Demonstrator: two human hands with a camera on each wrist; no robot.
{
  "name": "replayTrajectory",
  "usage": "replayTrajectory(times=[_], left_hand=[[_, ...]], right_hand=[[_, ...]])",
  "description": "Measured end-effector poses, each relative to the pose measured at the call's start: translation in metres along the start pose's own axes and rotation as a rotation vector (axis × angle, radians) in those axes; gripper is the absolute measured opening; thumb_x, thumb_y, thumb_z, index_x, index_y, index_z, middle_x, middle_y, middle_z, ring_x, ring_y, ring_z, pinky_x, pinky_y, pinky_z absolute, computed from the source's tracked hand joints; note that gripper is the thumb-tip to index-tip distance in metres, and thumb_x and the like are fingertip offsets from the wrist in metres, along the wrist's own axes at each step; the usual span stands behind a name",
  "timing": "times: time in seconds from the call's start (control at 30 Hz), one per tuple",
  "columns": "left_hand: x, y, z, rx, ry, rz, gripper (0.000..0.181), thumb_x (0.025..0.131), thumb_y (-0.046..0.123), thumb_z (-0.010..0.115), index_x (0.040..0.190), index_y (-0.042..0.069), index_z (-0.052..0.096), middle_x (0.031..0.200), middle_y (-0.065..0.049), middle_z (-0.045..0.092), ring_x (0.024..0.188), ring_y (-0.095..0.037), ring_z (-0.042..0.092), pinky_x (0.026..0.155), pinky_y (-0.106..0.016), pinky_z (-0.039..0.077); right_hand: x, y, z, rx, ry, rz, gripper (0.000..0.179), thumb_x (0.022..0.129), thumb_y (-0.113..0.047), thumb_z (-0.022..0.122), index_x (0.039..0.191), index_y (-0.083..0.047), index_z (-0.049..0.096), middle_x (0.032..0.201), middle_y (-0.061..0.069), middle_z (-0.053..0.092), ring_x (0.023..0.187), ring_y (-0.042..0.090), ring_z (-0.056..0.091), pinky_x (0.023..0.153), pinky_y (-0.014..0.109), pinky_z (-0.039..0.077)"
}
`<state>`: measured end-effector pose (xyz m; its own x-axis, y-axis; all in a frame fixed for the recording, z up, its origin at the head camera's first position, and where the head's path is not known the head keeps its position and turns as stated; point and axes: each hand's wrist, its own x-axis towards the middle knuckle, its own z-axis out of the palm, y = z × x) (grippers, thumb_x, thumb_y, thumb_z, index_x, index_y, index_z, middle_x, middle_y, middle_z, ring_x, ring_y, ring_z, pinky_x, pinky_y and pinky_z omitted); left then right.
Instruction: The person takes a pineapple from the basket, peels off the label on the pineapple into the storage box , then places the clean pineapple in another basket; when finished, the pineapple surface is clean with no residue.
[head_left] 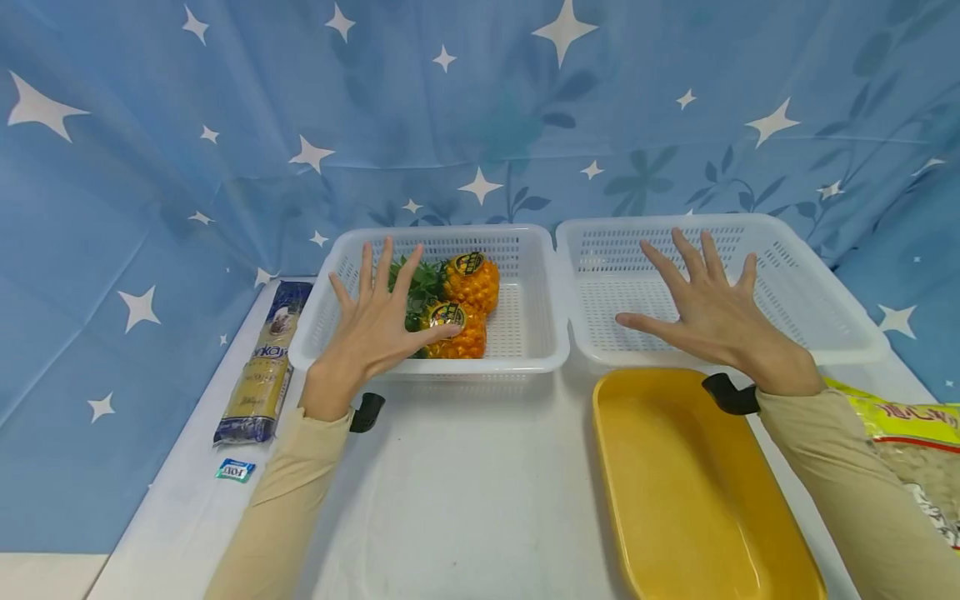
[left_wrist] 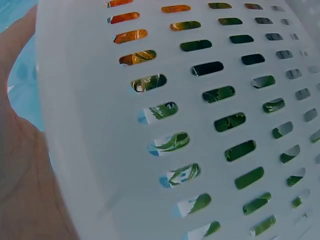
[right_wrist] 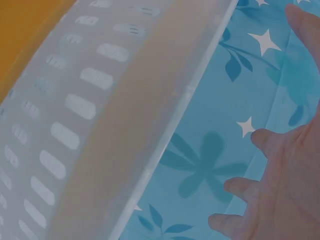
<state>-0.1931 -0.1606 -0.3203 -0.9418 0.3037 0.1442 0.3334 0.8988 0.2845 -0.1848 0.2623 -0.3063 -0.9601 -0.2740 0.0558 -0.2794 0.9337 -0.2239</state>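
Packet lies lengthwise on the white counter, far left, with a small blue-green wrapper just below its near end. Next, left hand: palm down above the left basket, fingers straight and fanned wide, holding nothing; contact with the rim I can't tell. That basket is white, slotted, and carries two orange pineapples lying one behind the other, labels up, green leaves toward its left side. Right basket, also white, stands just beside it. Right hand is over that one, fingers spread wide, thumb out to the left, nothing gripped. Yellow tub sits nearer the person, in front of the right basket. Yellow bag at far right, partly covered by the right sleeve.
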Motion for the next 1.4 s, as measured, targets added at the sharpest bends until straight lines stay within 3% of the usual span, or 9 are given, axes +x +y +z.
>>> replayTrajectory(times=[0.2,0.43,0.57,0.77,1.03,1.23,1.4], left_hand=[[-0.011,-0.007,-0.005,0.02,0.025,-0.031,0.107,0.092,0.079,0.055,0.17,0.027,0.004,0.173,-0.015,-0.015,0.158,-0.041,-0.018,0.11,-0.083,-0.012],[-0.046,-0.029,-0.021,-0.013,0.137,-0.117,0.098,0.098,0.068,0.059,0.17,0.02,0.014,0.174,-0.021,-0.005,0.159,-0.045,-0.005,0.114,-0.082,-0.002],[-0.067,-0.041,-0.024,-0.129,0.206,-0.182,0.102,0.095,0.062,0.068,0.169,0.016,0.016,0.173,-0.023,0.0,0.157,-0.049,0.004,0.116,-0.079,0.01],[-0.089,-0.06,-0.021,-0.363,0.211,-0.325,0.112,0.091,0.057,0.076,0.17,0.016,0.008,0.171,-0.023,0.006,0.152,-0.051,0.019,0.106,-0.08,0.03],[-0.095,-0.069,-0.009,-0.654,0.173,-0.396,0.115,0.092,0.039,0.081,0.169,0.016,-0.001,0.171,-0.024,0.012,0.151,-0.049,0.027,0.113,-0.07,0.034],[-0.094,-0.063,0.004,-0.723,0.212,-0.429,0.119,0.088,0.03,0.087,0.169,0.012,0.002,0.171,-0.021,0.014,0.151,-0.046,0.027,0.12,-0.068,0.026],[-0.093,-0.063,0.011,-0.752,0.194,-0.455,0.119,0.089,0.032,0.085,0.169,0.014,0.0,0.168,-0.023,0.019,0.149,-0.045,0.03,0.12,-0.067,0.025]], right_hand=[[-0.001,-0.002,-0.001,0.014,0.019,-0.013,0.102,0.095,-0.065,0.062,0.17,-0.018,0.011,0.173,0.024,-0.007,0.155,0.053,-0.013,0.105,0.084,-0.02],[-0.004,-0.015,-0.009,0.01,0.088,-0.075,0.101,0.094,-0.064,0.065,0.17,-0.019,0.016,0.174,0.02,0.001,0.157,0.051,-0.003,0.11,0.084,-0.011],[-0.004,-0.03,-0.013,-0.001,0.088,-0.107,0.103,0.091,-0.061,0.07,0.169,-0.018,0.018,0.174,0.019,0.003,0.158,0.049,-0.002,0.113,0.082,-0.009],[0.0,-0.057,-0.019,-0.035,0.089,-0.205,0.105,0.087,-0.057,0.079,0.168,-0.019,0.023,0.173,0.02,0.011,0.158,0.047,0.005,0.117,0.079,0.002],[0.022,-0.096,-0.03,-0.099,0.103,-0.392,0.102,0.087,-0.046,0.085,0.166,-0.013,0.029,0.168,0.023,0.023,0.151,0.049,0.025,0.115,0.074,0.027],[0.043,-0.133,-0.02,-0.057,-0.001,-0.538,0.098,0.088,-0.043,0.086,0.164,-0.013,0.032,0.167,0.02,0.026,0.15,0.044,0.03,0.113,0.071,0.034],[0.065,-0.155,-0.006,0.021,-0.175,-0.637,0.092,0.088,-0.036,0.087,0.162,-0.012,0.037,0.164,0.017,0.034,0.149,0.038,0.034,0.118,0.061,0.035]])
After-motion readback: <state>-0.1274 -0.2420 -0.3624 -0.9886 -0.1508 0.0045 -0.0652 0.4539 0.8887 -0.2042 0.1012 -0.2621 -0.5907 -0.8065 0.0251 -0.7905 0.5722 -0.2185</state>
